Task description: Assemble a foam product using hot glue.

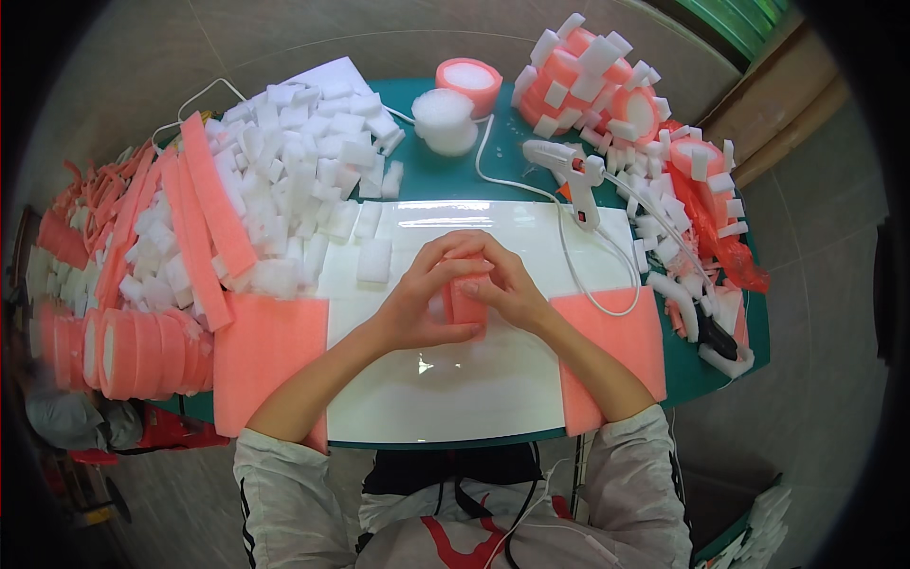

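Note:
Over the middle of the white board, my two hands cup a pink foam piece. My left hand wraps its left side, with the fingers over the top and the thumb low in front. From the right, my right hand curls round the same piece, fingertips meeting those of the left. Much of the piece is hidden by the fingers, so its full shape cannot be made out. A small white foam block lies on the board, left of my hands.
White foam blocks are heaped at the left, with pink foam strips across them. Pink-and-white foam rolls stand at the near left. A white glue gun with its cord lies at the right. Block-studded pink rolls pile up behind.

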A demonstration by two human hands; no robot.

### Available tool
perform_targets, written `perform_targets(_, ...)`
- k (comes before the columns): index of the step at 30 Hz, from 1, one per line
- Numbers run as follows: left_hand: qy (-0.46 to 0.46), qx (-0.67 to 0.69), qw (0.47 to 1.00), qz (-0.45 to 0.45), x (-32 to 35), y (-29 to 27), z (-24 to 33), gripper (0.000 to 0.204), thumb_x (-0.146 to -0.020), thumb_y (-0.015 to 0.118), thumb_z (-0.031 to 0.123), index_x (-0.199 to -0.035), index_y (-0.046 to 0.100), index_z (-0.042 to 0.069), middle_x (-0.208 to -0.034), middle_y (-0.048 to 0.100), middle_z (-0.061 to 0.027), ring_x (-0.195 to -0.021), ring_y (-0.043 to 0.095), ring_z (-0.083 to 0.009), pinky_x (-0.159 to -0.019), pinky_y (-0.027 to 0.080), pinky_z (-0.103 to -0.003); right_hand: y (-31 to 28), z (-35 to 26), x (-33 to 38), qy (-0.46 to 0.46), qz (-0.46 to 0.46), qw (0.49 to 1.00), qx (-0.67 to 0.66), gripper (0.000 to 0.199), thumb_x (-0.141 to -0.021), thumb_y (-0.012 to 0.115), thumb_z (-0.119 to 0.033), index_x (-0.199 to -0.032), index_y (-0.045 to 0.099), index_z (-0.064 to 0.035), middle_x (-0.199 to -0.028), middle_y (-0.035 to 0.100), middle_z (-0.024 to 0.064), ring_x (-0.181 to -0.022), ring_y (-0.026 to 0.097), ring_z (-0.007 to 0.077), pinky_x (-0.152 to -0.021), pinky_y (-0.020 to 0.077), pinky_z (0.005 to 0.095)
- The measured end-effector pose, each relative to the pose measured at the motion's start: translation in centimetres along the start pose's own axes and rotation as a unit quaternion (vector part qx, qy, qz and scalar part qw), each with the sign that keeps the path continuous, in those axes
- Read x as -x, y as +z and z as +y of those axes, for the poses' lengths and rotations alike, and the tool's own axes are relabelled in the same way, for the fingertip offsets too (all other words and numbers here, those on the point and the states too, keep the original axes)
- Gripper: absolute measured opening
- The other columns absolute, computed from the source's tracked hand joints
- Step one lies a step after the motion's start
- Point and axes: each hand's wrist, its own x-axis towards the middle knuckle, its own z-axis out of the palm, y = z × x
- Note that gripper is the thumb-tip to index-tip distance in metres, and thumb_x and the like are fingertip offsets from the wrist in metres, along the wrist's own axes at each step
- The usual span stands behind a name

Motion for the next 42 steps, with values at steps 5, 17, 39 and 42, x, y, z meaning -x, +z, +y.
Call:
perform_targets(5,-0.001,-0.006,1.0,0.004,0.09,0.0,-0.03,0.059,-0.058,0.074,0.012,-0.112,0.05,0.013,-0.124,0.039,-0.0118,-0.117,0.037,-0.031,-0.095,0.034,-0.041,-0.14,-0.46,-0.11,0.006,-0.012,0.999,-0.03,0.029,-0.077,0.055,-0.017,-0.103,0.05,-0.0049,-0.115,0.048,0.0078,-0.104,0.047,0.0175,-0.087,0.0379,0.0297)
perform_targets(17,0.015,0.009,1.0,0.01,-0.14,0.0,-0.01,0.057,-0.059,0.073,0.012,-0.111,0.051,0.013,-0.123,0.04,-0.0117,-0.116,0.038,-0.031,-0.095,0.034,-0.041,-0.56,-0.02,0.01,0.042,-0.017,0.995,-0.086,0.031,-0.077,0.05,-0.017,-0.105,0.05,-0.0038,-0.117,0.047,0.0084,-0.108,0.045,0.0181,-0.089,0.038,0.0304)
perform_targets(39,0.009,-0.006,1.0,0.01,-0.13,-0.01,0.13,0.056,-0.059,0.074,0.013,-0.111,0.052,0.013,-0.121,0.04,-0.0108,-0.114,0.039,-0.0303,-0.094,0.035,-0.04,0.03,-0.43,-0.04,-0.003,0.0,1.0,-0.003,0.027,-0.077,0.05,-0.01,-0.103,0.05,-0.0038,-0.115,0.05,0.0084,-0.103,0.048,0.0178,-0.087,0.0381,0.0283)
perform_targets(42,0.016,-0.003,1.0,0.009,-0.19,-0.02,0.02,0.056,-0.059,0.074,0.013,-0.111,0.051,0.013,-0.122,0.04,-0.0109,-0.114,0.039,-0.0302,-0.094,0.035,-0.04,-0.13,-0.52,-0.03,0.011,-0.004,1.0,-0.014,0.028,-0.076,0.048,-0.009,-0.103,0.051,-0.0033,-0.115,0.05,0.009,-0.104,0.048,0.0179,-0.088,0.0378,0.0284)
